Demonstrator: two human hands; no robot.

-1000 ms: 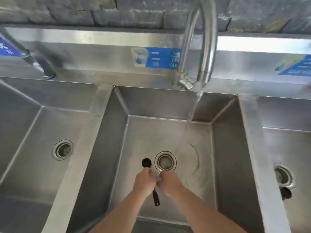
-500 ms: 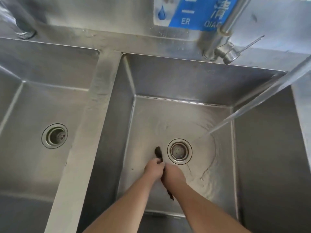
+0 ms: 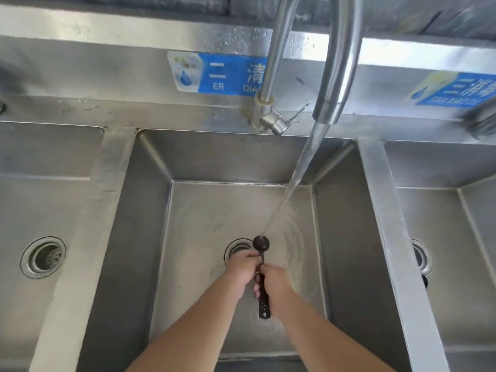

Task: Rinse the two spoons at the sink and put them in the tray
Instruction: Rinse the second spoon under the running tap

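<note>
Now lifted under the water stream (image 3: 292,181): dark long-handled spoon (image 3: 261,244), gripped by left hand (image 3: 243,269) and right hand (image 3: 276,284) together, above round drain (image 3: 237,248) of middle stainless-steel sink basin (image 3: 214,210); blue label (image 3: 230,73) behind.

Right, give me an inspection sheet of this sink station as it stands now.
Surface: steel middle basin, wet, water swirling near its drain.
Job's things: dark spoon, bowl up under the water stream; a second spoon cannot be told apart. No tray in view.
Clutter: nothing seen.
Grippers: left hand and right hand both closed around the spoon handle.
Cables: nothing seen.
Surroundings: running faucet, left basin, right basin, blue label on the backsplash.
</note>
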